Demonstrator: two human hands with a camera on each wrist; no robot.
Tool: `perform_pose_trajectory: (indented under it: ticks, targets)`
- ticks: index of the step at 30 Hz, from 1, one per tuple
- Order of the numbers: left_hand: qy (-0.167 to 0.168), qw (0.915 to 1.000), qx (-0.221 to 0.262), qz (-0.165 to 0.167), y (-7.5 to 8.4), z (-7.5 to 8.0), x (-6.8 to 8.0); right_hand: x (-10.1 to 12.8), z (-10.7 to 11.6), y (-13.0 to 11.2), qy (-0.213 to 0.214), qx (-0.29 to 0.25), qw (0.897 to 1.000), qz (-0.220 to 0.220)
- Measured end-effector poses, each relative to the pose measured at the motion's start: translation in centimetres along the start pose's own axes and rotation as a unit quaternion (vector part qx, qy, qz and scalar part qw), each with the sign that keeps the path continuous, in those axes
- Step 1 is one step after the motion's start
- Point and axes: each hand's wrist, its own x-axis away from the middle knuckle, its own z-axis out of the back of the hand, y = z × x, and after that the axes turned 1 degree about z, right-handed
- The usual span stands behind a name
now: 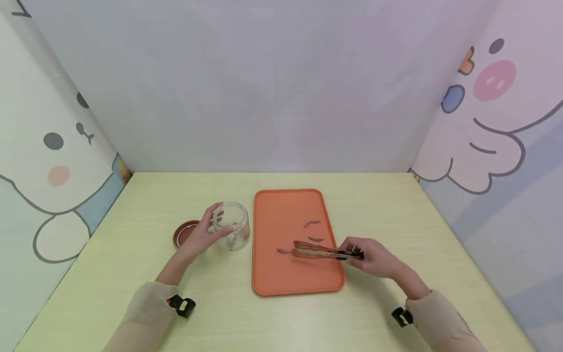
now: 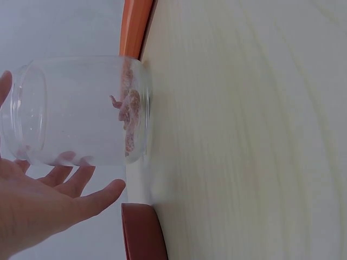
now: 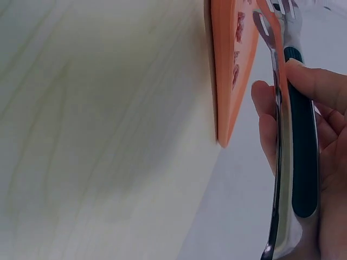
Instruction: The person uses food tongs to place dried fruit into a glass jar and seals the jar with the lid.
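My left hand (image 1: pixel 203 238) holds a clear glass jar (image 1: pixel 239 238) near its rim, thumb on the near side and fingers round the far side. The jar stands upright, its mouth uncovered; several wrinkled reddish-brown pieces (image 2: pixel 130 114) lie on its bottom. In my right hand (image 1: pixel 374 257) are metal tongs (image 3: pixel 287 162) with dark handle grips, reaching left over the orange tray (image 1: pixel 281 205). The tong arms are apart, their tips close beside one thin brownish strip (image 1: pixel 284 251). Two more such strips lie farther back on the tray, one of them a curved strip (image 1: pixel 312 223).
A reddish-brown round lid (image 1: pixel 178 237) lies on the light wooden table (image 1: pixel 220 318), left of the jar and partly behind my left hand. A plain pale wall (image 1: pixel 272 98) stands at the back, with cartoon-printed panels (image 1: pixel 497 122) on both sides.
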Motion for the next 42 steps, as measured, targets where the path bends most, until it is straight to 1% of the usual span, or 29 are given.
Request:
perform_pose_trajectory:
  ticks: [3,9,13,18,22,32,37,42]
  targets:
    - [-0.002,1.0000,0.007,0.003,0.6,0.0,0.2,0.0,-0.2,0.1,-0.008,0.002,1.000,-0.006]
    - [-0.007,1.0000,0.005,0.005,2.6,-0.2,1.0,-0.1,-0.5,0.2,-0.007,0.015,1.000,-0.022]
    - [-0.007,1.0000,0.002,0.004,3.2,-0.2,1.3,-0.3,-0.8,0.0,-0.006,0.029,0.999,-0.028]
    - [-0.009,0.9999,0.005,0.000,3.1,-0.2,1.3,-0.4,-0.9,-0.3,-0.004,0.038,0.999,-0.025]
    - [-0.008,1.0000,0.005,-0.001,2.9,-0.2,1.2,-0.5,-1.2,-0.1,-0.001,0.027,0.999,-0.024]
    - [-0.008,1.0000,0.001,-0.002,3.1,-0.1,1.3,-0.7,-1.5,0.0,0.006,0.015,1.000,-0.019]
    - [-0.009,1.0000,0.001,-0.002,3.0,-0.1,1.3,-0.8,-1.2,0.0,0.008,0.011,1.000,-0.023]
    - [-0.008,1.0000,0.003,-0.001,3.2,-0.2,1.4,-1.2,-0.4,-0.3,0.025,0.012,0.999,-0.021]
